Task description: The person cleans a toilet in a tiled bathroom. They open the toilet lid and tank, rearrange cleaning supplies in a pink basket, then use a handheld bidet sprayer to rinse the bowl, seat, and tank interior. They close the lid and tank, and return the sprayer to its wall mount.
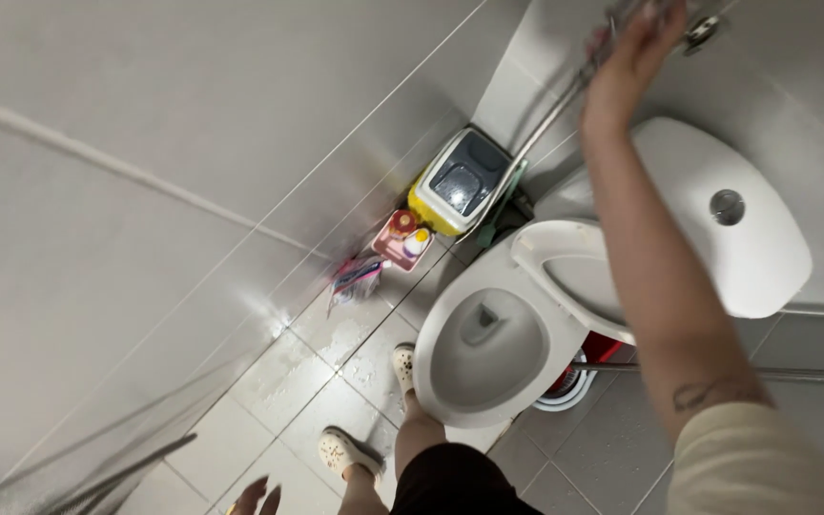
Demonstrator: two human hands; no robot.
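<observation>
— Where's the right hand?
— Up at the wall fitting above the cistern, grip closed round the sprayer head; its metal hose drops behind the toilet bowl (seat up).
— And the left hand?
— Low by the floor, fingers loose, holding nothing.
— What stage is this?
— Handling the sprayer at its holder, I'd judge; it wants a steady wrist.

The toilet bowl stands on the floor against the wall, its cistern behind it. A lidded bin sits in the floor's corner, small bottles just beside it, perhaps touching.
</observation>
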